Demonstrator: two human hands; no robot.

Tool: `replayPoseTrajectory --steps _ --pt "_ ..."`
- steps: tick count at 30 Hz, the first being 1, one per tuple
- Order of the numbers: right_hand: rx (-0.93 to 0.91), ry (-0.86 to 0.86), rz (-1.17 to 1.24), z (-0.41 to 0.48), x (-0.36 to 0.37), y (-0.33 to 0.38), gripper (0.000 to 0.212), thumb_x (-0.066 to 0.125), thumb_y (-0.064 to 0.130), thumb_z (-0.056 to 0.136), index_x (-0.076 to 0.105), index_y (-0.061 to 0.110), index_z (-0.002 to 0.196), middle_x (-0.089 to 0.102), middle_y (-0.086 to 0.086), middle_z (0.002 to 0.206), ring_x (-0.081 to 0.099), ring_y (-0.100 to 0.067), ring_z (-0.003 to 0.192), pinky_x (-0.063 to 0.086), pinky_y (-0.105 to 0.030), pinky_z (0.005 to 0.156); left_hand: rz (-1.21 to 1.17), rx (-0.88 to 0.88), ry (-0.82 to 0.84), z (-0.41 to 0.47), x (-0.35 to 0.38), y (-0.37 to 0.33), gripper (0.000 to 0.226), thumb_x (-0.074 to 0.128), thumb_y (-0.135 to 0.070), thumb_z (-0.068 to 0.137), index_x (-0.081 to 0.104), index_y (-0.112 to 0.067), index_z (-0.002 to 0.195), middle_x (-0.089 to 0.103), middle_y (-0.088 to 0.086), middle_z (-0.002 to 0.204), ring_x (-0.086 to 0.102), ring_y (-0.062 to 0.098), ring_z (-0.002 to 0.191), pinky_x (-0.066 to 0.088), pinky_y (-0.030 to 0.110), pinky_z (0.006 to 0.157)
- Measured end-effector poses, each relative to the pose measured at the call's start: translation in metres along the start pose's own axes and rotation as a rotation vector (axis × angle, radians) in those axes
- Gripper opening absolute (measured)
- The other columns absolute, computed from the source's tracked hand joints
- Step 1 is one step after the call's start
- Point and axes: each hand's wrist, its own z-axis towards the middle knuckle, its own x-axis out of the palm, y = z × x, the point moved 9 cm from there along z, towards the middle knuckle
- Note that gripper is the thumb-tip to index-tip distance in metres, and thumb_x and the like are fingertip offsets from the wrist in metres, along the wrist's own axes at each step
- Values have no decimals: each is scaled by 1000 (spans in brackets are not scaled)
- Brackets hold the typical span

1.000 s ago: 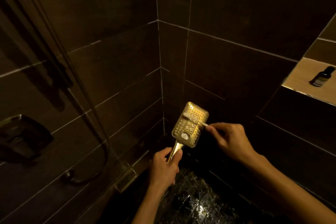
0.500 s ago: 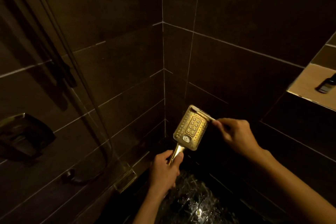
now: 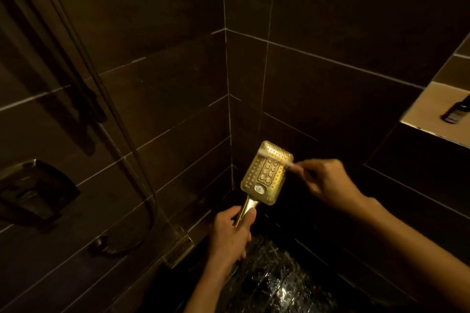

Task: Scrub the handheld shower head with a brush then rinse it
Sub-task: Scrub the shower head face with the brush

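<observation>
Brush [image 3: 276, 158] lies across the head's [image 3: 267, 173] top, pinched in my right hand [image 3: 328, 183]; my left hand [image 3: 231, 234] grips the handle [image 3: 245, 208].

brush [image 3: 276, 157]: pale and motion-smeared, bristles indistinct; its handle end is buried in the right hand [image 3: 328, 183].
shower head handle [image 3: 245, 208]: lower part is hidden inside the left hand [image 3: 231, 236].
bottle [image 3: 456, 110]: cut by the right edge, label unreadable.
hose [image 3: 142, 175]: runs off the top edge.
wall fitting [image 3: 33, 185]: too dark to identify.

Left grip [image 3: 230, 234] clenched low, thumb upward; right grip [image 3: 328, 183] pinched, held higher, forearm extended.
</observation>
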Motion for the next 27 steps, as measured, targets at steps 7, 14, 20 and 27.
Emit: replayPoseTrajectory --steps 7,14,20,27 --pt "-62 155 24 -13 20 12 62 35 60 102 76 13 101 71 2 80 64 -9 63 50 -25 58 -21 -4 9 -4 -1 1 17 60 -37 95 68 -22 96 56 5 58 42 11 34 32 20 35" --pt "-132 262 64 -34 40 30 48 42 50 104 76 17 104 70 3 82 64 -8 68 51 -23 61 -35 18 12 -6 1 -4 20 61 -36 95 68 -20 87 56 7 58 42 13 34 31 19 34" --pt "65 -70 126 -21 -4 11 32 56 40 101 78 18 110 75 8 85 67 -2 66 52 -18 56 -25 37 0 1 -2 -9 22 61 -36 94 67 -18 84 56 6 57 42 14 33 30 19 33" --pt "58 -122 8 -10 -10 12 59 38 58 103 78 14 108 72 1 77 63 -7 59 54 -27 53 -25 31 4 -4 -1 -7 18 61 -37 94 68 -22 88 56 5 57 43 14 34 32 20 34"
